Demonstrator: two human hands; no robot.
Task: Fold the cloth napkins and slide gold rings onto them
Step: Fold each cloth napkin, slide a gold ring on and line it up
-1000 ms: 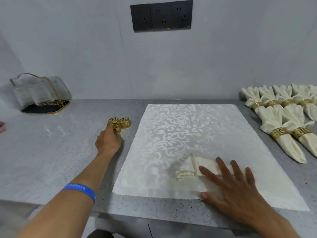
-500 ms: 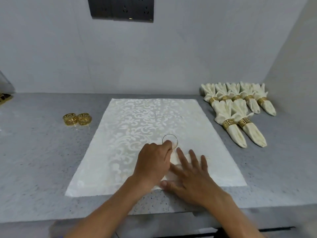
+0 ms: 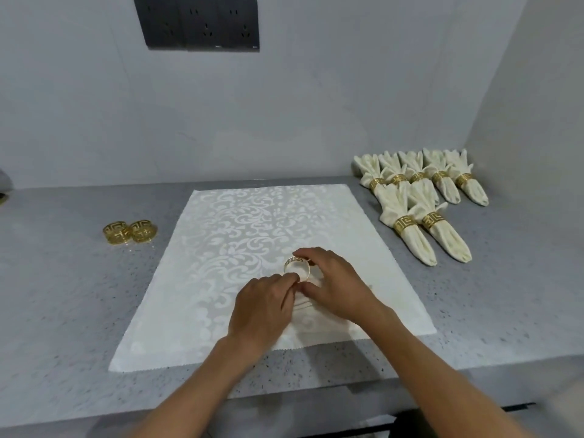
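A grey speckled tabletop [image 3: 63, 295] carries a white patterned cloth [image 3: 252, 222] laid at its middle, reaching the front edge. Toward the back right corner lie seven ringed napkins [image 3: 420, 200] in a cluster. On the cloth's near part, the left hand [image 3: 262, 308] and right hand [image 3: 338, 286] meet, both pinching a gold ring [image 3: 297, 268] over a folded napkin [image 3: 303, 306]. Two spare rings [image 3: 130, 231] sit left of the cloth.
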